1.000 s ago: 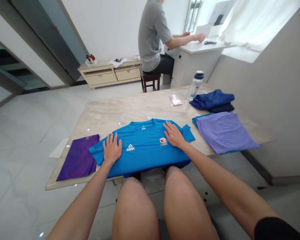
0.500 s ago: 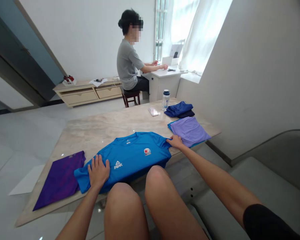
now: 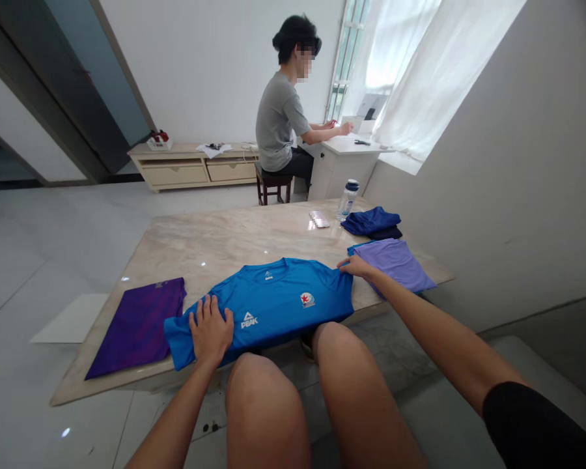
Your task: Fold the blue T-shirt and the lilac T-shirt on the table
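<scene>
We are seeing the blue shirt (image 3: pixel 278 286) lying face up across the lower middle of the frame, its collar pointing up the picture and its lower part hanging over the near edge of the table (image 3: pixel 200 241). We are judging it light, limp and rather slippery, hardly fragile, so it is likely sagging or creasing if taken at one spot; the shoulder seams and sleeve edges are offering the surest holds. Our left hand (image 3: pixel 212 332) is pressing palm down near the sleeve at lower left, fingers extended and slightly spread, gripping nothing. Our right hand (image 3: pixel 355 266) is reaching in from the right with the forearm slanting, fingers bent and tips touching the sleeve's upper edge beside the lavender garment (image 3: pixel 398 264); whether they are pinching cloth, we cannot tell.
</scene>
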Available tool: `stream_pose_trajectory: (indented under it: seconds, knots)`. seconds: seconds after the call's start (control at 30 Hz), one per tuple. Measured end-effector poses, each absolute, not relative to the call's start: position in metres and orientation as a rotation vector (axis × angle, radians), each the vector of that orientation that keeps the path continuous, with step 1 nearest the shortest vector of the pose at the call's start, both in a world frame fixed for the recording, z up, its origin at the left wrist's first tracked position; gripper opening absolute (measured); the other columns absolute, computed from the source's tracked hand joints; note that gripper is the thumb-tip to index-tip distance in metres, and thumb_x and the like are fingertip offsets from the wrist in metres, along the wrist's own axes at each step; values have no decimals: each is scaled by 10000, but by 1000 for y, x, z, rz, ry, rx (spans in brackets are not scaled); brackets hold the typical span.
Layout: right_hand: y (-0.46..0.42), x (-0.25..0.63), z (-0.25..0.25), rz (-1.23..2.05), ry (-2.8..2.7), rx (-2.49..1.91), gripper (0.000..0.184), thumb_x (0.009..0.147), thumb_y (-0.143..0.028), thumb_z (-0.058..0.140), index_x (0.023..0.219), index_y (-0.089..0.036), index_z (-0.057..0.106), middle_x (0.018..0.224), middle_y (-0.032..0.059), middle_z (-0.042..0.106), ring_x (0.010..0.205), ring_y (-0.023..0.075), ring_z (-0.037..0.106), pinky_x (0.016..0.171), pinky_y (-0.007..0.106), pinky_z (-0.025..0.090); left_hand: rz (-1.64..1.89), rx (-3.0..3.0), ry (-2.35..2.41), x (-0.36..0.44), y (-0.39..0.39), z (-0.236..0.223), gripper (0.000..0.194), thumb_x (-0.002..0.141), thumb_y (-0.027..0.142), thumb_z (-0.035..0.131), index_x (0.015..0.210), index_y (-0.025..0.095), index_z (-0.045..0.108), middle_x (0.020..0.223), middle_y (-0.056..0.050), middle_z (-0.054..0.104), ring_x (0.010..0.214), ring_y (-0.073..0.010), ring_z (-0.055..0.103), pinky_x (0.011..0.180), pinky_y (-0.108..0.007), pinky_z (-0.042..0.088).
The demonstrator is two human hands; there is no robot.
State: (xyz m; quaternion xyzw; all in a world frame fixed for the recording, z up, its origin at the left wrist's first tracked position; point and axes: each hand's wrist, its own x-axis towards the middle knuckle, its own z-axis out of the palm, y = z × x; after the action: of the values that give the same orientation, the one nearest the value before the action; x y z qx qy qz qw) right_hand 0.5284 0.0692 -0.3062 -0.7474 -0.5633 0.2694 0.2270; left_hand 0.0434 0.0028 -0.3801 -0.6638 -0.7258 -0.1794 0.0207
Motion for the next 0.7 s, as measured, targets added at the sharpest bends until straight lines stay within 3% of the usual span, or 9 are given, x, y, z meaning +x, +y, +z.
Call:
stream_pose_trajectory:
  seconds: [0.13, 0.23, 0.33, 0.5, 0.6, 0.7]
  knots:
    - [70, 545, -292, 835, -1619, -2089, 580, 667, -85, 799, 1240, -175, 808, 1095, 77, 830, 963, 231, 763, 815, 256, 595, -598, -2047, -2269, 46, 2, -379, 672, 1047, 347, 428, 1632, 42, 553, 1700, -243, 535, 1638, -386, 423, 1373, -609, 266]
    - [64, 557, -292, 922, -1618, -2212, 390, 602, -94, 900, 980, -168, 840, 938, 67, 818, 928, 262, 768, 825, 291, 609, -614, -2038, -2281, 47, 1, -377, 675, 1048, 342, 420, 1633, 31, 548, 1706, -246, 525, 1645, -383, 410, 1380, -604, 248]
    - [58, 560, -298, 980, -1581, -2295, 242, 648, -240, 979, 807, -160, 815, 760, 52, 758, 813, 253, 739, 786, 329, 610, -606, -2040, -2284, 49, 0, -376, 678, 1061, 350, 384, 1630, 17, 543, 1710, -248, 520, 1648, -380, 403, 1387, -604, 231]
    - [52, 560, -308, 973, -1413, -2178, 362, 806, -475, 930, 925, -152, 818, 822, 85, 779, 823, 234, 727, 724, 304, 601, -597, -2046, -2301, 49, -1, -373, 677, 1064, 356, 388, 1640, 35, 539, 1717, -240, 513, 1647, -376, 400, 1383, -604, 230]
    - [46, 565, -312, 761, -1383, -2227, 300, 832, -413, 907, 929, -150, 798, 811, 103, 765, 865, 274, 735, 787, 356, 611, -584, -2048, -2299, 50, -1, -372, 681, 1070, 355, 370, 1631, 8, 542, 1717, -248, 510, 1642, -384, 404, 1382, -604, 232]
    - [35, 564, -315, 541, -1388, -2315, 216, 925, -312, 793, 1061, -144, 786, 1001, 174, 781, 1048, 352, 735, 937, 449, 588, -562, -2045, -2291, 50, -1, -371, 687, 1076, 354, 348, 1621, -17, 542, 1715, -253, 510, 1637, -396, 409, 1379, -613, 239]
